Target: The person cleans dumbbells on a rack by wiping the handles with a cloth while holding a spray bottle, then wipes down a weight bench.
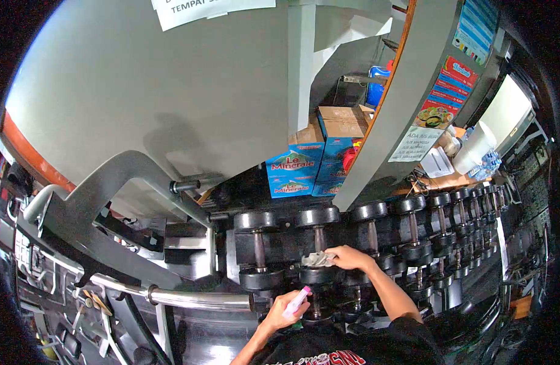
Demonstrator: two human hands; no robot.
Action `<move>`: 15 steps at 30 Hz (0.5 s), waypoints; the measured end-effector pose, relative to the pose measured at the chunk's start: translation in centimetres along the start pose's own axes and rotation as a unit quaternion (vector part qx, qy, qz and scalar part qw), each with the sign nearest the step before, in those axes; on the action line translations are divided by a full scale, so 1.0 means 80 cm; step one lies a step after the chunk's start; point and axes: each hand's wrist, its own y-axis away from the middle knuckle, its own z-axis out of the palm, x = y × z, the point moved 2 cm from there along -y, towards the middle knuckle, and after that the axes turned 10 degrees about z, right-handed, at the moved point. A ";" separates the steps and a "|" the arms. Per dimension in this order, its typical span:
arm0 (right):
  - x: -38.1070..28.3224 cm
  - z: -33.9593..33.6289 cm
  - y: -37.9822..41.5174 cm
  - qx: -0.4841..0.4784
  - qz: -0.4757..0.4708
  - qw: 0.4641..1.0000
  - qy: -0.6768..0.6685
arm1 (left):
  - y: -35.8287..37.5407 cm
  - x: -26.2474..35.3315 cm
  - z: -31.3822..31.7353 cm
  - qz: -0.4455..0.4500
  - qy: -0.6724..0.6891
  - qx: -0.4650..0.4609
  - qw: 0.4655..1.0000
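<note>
My right hand [349, 258] is closed on a crumpled pale cloth [316, 260]. The cloth lies against the near head of a black dumbbell [317, 216], which rests on the rack with its bare metal handle running away from me. Lower and to the left, my left hand [281, 311] wraps around a small bottle [296, 303] with a pink top, tilted up to the right. It is held close to my body, over the lower row of dumbbells. Left of the cloth, another black dumbbell [259, 280] sits on the upper row.
More dumbbells [414, 252] run in two rows off to the right. A chrome bar [201, 300] of a gym machine reaches in from the left. Behind the rack are stacked blue water cartons [295, 167], a grey wall [225, 91] and a counter with cups and papers [438, 163].
</note>
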 end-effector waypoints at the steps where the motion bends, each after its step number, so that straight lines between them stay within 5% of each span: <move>1: 0.006 -0.012 -0.005 -0.049 0.005 0.998 -0.030 | -0.001 0.000 0.001 -0.007 0.001 -0.001 1.000; 5: 0.013 -0.029 -0.021 0.279 0.142 0.936 -0.158 | -0.002 0.006 -0.005 -0.049 -0.021 -0.005 0.999; 7: -0.023 -0.004 -0.016 0.271 0.021 0.950 -0.151 | -0.003 0.002 -0.004 -0.027 -0.020 0.023 0.999; 10: -0.012 0.028 -0.006 0.276 0.001 0.951 -0.136 | -0.007 0.011 -0.002 -0.059 -0.008 0.016 0.998; 13: 0.012 0.022 0.024 0.097 -0.011 0.992 -0.079 | -0.012 0.013 -0.003 -0.053 -0.017 0.006 0.998; 15: 0.013 0.019 0.030 0.067 -0.010 0.993 -0.093 | -0.010 0.004 0.001 -0.049 -0.005 0.008 0.999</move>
